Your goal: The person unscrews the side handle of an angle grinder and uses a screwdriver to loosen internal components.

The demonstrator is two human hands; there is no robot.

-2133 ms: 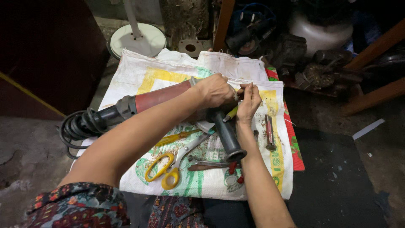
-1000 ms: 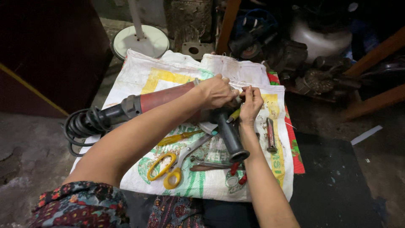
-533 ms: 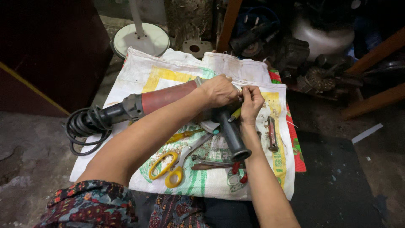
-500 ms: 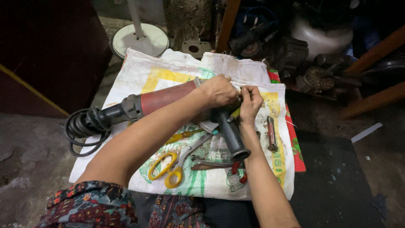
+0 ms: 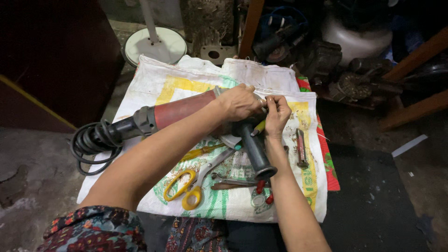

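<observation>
Red-bodied angle grinder with a black side handle (image 5: 186, 108) lies diagonally across a white woven plastic sack with green and yellow print (image 5: 154, 84) that's spread over the floor as a work mat. Its coiled black power cord (image 5: 91, 142) hangs off the sack's left edge onto bare concrete. The person's left hand (image 5: 240, 100) is wrapped over the grinder's head, fingers curled tight around it. The right hand (image 5: 277, 112) sits just beside it, touching, fingertips pinched narrow on something small at the head, too hidden to tell what. The side handle sticks out toward the person, between the two forearms.

Room on the sack is pretty tight near the front: yellow-handled scissors (image 5: 189, 184) lie under the left forearm, a grey metal wrench (image 5: 233, 179) is just right of them, and a small red-handled tool (image 5: 262, 189) sits close to the front edge. A rusty flat metal bar (image 5: 301, 147) lies near the right edge, apart from the hands. The back half of the sack is mostly open. Past the far edge stands a white round fan base (image 5: 156, 44), and dark machine parts (image 5: 326, 60) crowd the back right corner.
</observation>
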